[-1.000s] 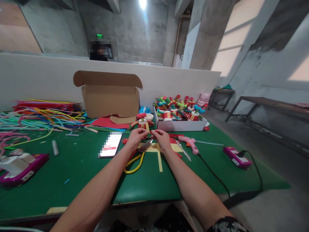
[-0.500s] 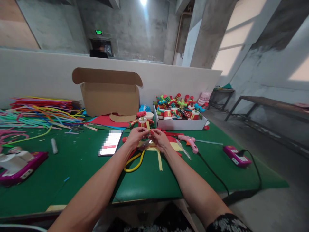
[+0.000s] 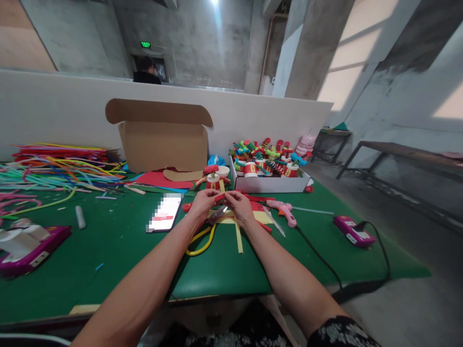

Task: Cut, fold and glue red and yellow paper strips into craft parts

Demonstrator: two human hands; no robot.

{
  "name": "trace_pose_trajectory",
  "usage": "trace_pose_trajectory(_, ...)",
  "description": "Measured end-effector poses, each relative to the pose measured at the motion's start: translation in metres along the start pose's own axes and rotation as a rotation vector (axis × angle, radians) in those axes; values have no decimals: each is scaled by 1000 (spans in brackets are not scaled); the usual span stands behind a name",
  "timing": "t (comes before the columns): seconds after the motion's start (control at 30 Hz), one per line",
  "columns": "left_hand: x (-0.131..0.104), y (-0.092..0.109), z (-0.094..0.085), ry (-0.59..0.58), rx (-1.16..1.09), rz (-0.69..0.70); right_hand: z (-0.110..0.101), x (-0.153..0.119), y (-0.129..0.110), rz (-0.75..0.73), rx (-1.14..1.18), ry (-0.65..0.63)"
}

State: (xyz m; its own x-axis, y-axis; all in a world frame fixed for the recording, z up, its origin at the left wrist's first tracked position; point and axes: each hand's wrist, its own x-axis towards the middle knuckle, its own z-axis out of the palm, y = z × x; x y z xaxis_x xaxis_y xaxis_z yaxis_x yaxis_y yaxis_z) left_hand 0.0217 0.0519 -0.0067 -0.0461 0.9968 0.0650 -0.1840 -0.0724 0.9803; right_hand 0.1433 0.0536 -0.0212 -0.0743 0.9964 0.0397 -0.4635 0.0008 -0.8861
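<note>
Left hand (image 3: 203, 204) and right hand (image 3: 239, 206) are both pinching a small red piece (image 3: 219, 197) just past the yellow-handled scissors (image 3: 212, 235), fwiw. Phone's (image 3: 167, 213) left of the scissors, pink glue gun's (image 3: 285, 210) right.

A green sign (image 3: 145, 45) glows at the back — just below it, a person (image 3: 145, 76). A long bench (image 3: 405, 150) stands at right.

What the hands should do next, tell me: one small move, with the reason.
Probably have the right hand smooth the small red piece: the left hand appears to pinch it, and the right hand is curled close at its end, well placed to press.
</note>
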Motion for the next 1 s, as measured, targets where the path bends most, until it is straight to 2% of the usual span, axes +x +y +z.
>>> trace_pose_trajectory(0.17, -3, 3, 1, -32, 9, 29, 0, 1, 1, -70, -52, 25)
trace_pose_trajectory(0.4, -2, 3, -3, -24, 80, 29, -3, 3, -4, -90, -164, -19)
trace_pose_trajectory(0.57, -1, 3, -4, -96, -22, -6, -3, 5, -2, -50, -79, 43)
trace_pose_trajectory(0.67, -2, 4, -4, -92, -75, -10, -3, 6, -1, -27, -24, 73)
trace_pose_trajectory(0.83, -4, 4, -2, -92, 109, 79, -2, 3, -1, -52, -83, 20)
trace_pose_trajectory(1.0, -2, 0, -4, -81, 148, 102, -4, 5, 0, -22, -128, -31)
